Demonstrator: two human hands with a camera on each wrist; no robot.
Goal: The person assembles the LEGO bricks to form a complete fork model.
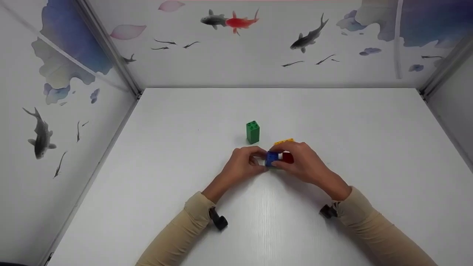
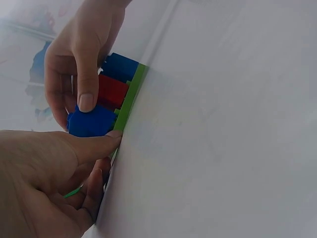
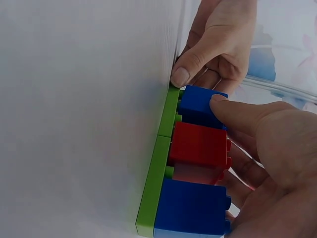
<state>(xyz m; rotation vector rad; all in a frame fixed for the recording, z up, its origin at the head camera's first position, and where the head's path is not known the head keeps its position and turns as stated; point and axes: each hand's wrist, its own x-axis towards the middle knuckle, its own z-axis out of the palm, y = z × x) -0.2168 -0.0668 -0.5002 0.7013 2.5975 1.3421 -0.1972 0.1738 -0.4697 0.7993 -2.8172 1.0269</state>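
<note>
A row of toy building bricks stands on low green plates laid end to end: a blue brick (image 3: 202, 106) nearest my left hand, a red brick (image 3: 198, 146) in the middle, and another blue brick (image 3: 190, 208) at the far end. My right hand (image 1: 303, 162) pinches the first blue brick between thumb and fingers. With thumb and fingers, my left hand (image 1: 242, 162) grips the end of the light green plate (image 2: 131, 101), close beside that brick. Whether the brick is fully seated on the plate's studs I cannot tell. Fingers hide much of the row in the head view.
Upright behind the hands stands a dark green brick tower (image 1: 253, 132). A yellow brick (image 1: 283, 141) shows partly behind my right hand. White table surface (image 1: 177, 136) surrounds them, with printed wall panels (image 1: 258, 44) at the back and left.
</note>
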